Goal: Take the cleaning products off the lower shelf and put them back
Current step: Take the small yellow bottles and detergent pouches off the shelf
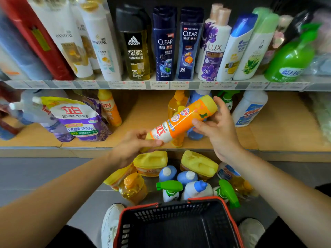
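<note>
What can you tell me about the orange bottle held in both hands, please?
The orange bottle looks like glossy plastic, with a yellow cap and a white band with red lettering near its base. It is capped and tilted, cap up to the right, in the air before the lower shelf. The left hand grips its base; the right hand holds it near the cap.

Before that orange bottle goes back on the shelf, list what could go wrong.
1. The orange and yellow plastic bottle lies tilted between the left hand and right hand; a slip could drop it onto the yellow plastic jugs on the grey floor.
2. A translucent yellow bottle stands on the wooden lower shelf just behind it; pushing in carelessly may topple that.
</note>
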`<state>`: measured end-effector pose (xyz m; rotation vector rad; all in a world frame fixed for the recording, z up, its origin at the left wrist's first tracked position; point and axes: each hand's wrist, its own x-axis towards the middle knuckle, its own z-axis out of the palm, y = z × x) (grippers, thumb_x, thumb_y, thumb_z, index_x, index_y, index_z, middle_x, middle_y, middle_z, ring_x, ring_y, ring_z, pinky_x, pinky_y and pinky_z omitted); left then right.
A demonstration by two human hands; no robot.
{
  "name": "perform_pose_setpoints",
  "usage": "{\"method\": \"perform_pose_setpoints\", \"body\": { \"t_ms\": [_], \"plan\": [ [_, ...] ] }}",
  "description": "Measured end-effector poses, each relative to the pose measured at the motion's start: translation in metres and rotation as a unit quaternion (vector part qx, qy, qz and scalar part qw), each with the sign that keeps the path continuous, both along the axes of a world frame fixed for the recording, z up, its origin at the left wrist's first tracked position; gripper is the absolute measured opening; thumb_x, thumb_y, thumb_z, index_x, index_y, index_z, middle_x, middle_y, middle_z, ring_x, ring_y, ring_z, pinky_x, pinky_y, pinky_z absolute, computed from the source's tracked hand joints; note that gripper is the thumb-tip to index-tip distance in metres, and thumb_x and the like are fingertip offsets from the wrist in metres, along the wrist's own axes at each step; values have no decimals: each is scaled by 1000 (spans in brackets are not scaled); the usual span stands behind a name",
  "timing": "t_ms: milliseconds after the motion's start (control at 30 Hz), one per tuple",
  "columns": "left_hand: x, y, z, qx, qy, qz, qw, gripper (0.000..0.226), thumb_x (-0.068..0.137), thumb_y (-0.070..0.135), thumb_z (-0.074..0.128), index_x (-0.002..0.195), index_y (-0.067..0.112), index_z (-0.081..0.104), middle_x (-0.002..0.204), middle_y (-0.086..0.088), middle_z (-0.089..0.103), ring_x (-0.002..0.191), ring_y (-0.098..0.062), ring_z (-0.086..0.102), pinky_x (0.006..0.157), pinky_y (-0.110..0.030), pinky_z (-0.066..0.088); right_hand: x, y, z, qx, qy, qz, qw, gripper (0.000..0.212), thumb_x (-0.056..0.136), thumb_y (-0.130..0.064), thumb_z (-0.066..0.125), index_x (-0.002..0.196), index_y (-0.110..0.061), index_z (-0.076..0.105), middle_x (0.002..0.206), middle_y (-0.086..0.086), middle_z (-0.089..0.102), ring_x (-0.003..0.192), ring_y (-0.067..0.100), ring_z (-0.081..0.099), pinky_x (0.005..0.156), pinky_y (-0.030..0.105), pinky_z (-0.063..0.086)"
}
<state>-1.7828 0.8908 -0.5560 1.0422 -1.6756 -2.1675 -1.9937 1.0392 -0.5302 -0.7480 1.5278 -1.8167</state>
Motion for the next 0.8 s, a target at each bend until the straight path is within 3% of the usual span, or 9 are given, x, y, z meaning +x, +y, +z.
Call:
{"method": "perform_pose_setpoints", "body": {
  "t_ms": [67,167,267,333,400,500,600,700,800],
  "plan": [
    [2,-15,7,10,39,97,994,60,52,21,91,108,11,72,109,-10,75,99,-21,74,75,-28,61,-8,-1,-5,29,-11,-24,999,58,84,-8,77,134,-19,50,103,5,76,93,20,74,71,29,60],
    [4,-34,16,-9,82,182,980,57,56,19,88,110,11,71,108,-8,76,100,-23,75,73,-29,61,-9,-5,-18,105,61,12,993,31,88,-12,74,115,-22,66,87,-3,77,81,14,74,66,24,56],
    [4,-46,21,-66,81,226,968,57,59,22,91,111,9,70,106,-7,77,100,-23,75,81,-35,61,-11,-9,-24,196,246,93,945,17,86,-16,77,93,-31,73,80,-15,74,84,6,68,68,12,48],
    [2,-50,21,-143,60,241,958,45,62,21,94,101,13,74,100,-3,79,96,-20,76,79,-33,62,-17,-13,-20,238,417,112,870,23,85,-23,78,108,-27,73,101,-12,70,100,10,65,77,12,46],
    [-2,-51,20,-250,33,235,939,40,59,22,96,94,21,76,93,0,79,92,-20,75,76,-31,61,-18,-20,-15,231,495,118,829,47,85,-27,77,130,-21,64,130,-2,62,122,17,57,97,27,46],
    [-10,-50,13,-436,-66,183,879,52,52,44,92,99,30,74,96,5,73,88,-17,70,78,-37,59,-16,-33,-11,223,519,129,815,78,85,-30,77,153,-25,38,160,2,30,144,25,34,112,41,37],
    [-19,-54,4,-491,-105,143,853,57,55,43,93,107,31,72,98,9,69,87,-13,66,78,-40,58,-15,-46,-15,255,531,161,792,87,86,-31,75,157,-29,24,166,0,14,149,29,25,114,48,35],
    [-31,-58,-5,-490,-116,109,857,49,61,40,92,104,32,72,95,10,71,87,-15,67,79,-44,58,-13,-56,-20,230,507,145,818,78,87,-24,75,153,-23,35,160,1,29,144,25,35,111,46,38],
    [-42,-57,-18,-487,-137,70,860,39,65,40,91,96,28,70,92,8,71,87,-17,66,77,-45,58,-13,-62,-24,186,498,102,841,63,85,-16,75,142,-24,50,140,-1,49,128,22,50,103,40,45]
  ]
}}
